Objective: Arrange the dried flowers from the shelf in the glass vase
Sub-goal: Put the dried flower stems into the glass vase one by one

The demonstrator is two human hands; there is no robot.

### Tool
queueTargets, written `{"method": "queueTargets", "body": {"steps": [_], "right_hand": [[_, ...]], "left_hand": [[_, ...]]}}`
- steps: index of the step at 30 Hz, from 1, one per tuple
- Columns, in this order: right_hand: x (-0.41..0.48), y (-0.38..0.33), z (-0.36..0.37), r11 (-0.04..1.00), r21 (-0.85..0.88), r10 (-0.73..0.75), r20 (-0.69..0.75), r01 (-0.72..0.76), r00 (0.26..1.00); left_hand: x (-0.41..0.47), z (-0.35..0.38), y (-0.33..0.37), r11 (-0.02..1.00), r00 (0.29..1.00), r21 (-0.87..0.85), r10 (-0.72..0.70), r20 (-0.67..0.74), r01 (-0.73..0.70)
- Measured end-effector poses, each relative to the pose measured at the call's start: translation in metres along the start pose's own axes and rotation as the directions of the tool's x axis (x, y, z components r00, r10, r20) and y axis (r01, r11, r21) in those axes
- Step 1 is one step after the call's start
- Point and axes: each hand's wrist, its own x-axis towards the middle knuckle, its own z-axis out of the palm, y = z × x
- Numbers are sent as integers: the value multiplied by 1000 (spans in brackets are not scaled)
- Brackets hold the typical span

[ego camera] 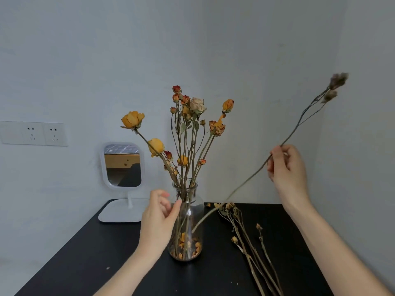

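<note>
Glass vase (197, 202) stands upright on the black bench (85, 253), holding a spray of dried roses (197, 105) in orange, yellow and one pale head; loose petals (186, 244) lie in its base.

Left hand (159, 218) is at the vase's left side, fingers loosely curled, thumb tip at the glass shoulder. It grasps nothing that shows (whether the thumb presses the glass, cannot tell).

Right hand (287, 167) is up and to the right of the vase, pinching a long bare stem (290, 134) between thumb and fingers. The stem slants: brown seed heads high and far right of the vase, blurred; cut end down at the vase's right flank, outside the mouth.

More dried stems (229, 206) lie flat on the bench right of the vase, heads toward the wall.

Left of the vase and behind it: a white stand mirror (123, 165); further left on the wall, a double socket (42, 133)
</note>
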Motion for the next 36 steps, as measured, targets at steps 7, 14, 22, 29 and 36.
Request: {"method": "queueTargets", "body": {"steps": [7,14,22,29,36], "right_hand": [[15,-29,7,989,24,-143,-131,147,981],[16,-40,24,965,14,-258,-152,263,954],[12,-39,46,928,-103,-364,-61,357,929],[3,-41,66,895,-177,-391,127,408,912],[7,-65,81,870,-202,-415,191,449,890]], "left_hand": [[28,16,-18,985,947,47,-171,271,164],[37,34,-25,988,967,72,-146,210,134],[41,32,-27,981,934,5,-186,304,194],[40,32,-27,963,910,-43,-236,341,266],[41,26,-30,952,871,-48,-257,419,303]]}}
